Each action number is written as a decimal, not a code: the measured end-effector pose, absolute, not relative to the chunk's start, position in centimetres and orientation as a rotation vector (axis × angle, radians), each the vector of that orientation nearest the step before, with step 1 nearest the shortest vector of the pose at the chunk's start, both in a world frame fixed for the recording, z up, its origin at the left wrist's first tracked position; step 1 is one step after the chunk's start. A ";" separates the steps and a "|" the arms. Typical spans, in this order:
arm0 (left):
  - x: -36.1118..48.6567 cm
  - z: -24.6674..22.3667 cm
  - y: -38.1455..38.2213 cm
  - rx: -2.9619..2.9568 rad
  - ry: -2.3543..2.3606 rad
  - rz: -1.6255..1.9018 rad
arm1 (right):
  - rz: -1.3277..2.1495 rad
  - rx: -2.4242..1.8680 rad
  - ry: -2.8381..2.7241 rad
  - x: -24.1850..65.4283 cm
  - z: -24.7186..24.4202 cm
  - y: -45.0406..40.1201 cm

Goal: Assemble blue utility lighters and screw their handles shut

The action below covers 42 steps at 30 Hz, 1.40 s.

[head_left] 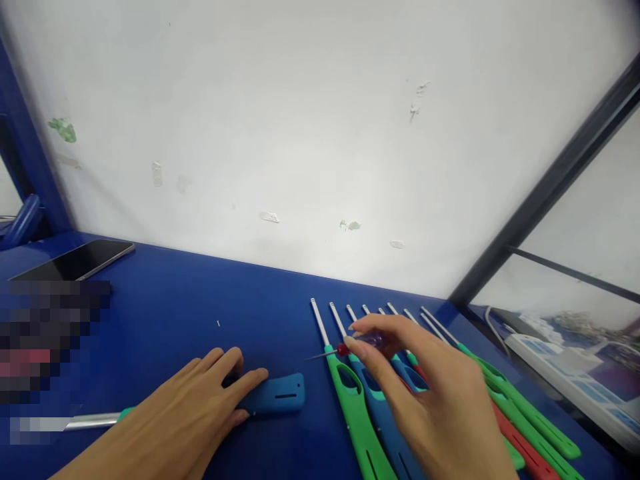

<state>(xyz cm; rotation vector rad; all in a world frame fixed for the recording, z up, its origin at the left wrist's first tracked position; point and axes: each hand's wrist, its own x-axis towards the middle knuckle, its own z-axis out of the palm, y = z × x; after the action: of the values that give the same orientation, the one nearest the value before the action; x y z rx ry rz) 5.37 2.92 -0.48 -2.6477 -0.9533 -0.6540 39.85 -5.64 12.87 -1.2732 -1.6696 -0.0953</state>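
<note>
My left hand (205,393) is closed over a blue-handled gas lighter (280,395) lying on the table. The handle's slotted end sticks out past my thumb and fingers, and its metal tube points left under my wrist. My right hand (435,393) pinches a small screwdriver (370,341) with a clear purplish handle and red collar. Its thin shaft points left, tip a little above and right of the blue handle's end, apart from it. Beneath and beside my right hand lies a row of similar lighters, among them a green one (353,407) and a red one (520,440); some are partly hidden.
A tiny pale pin-like piece (218,323) lies on the blue table (175,293) beyond my left hand. At the far left rests a phone (83,259), with a pixelated patch before it. A white wall (300,133) rises behind, and a dark frame post (540,193) stands right.
</note>
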 end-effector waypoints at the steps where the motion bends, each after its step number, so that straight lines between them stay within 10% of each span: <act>1: 5.6 -0.1 2.7 -2.639 -0.947 -0.701 | -0.110 -1.253 -1.657 39.8 13.0 -5.7; 42: 5.4 -5.8 3.3 -2.572 -1.068 -0.749 | 0.129 -1.097 -1.973 35.9 11.6 -3.6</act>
<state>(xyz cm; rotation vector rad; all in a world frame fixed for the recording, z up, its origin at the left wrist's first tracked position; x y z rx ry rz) 5.40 3.25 -5.76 -2.5718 -1.0679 -0.7487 35.89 -3.64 11.63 -1.0973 -1.9726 0.1294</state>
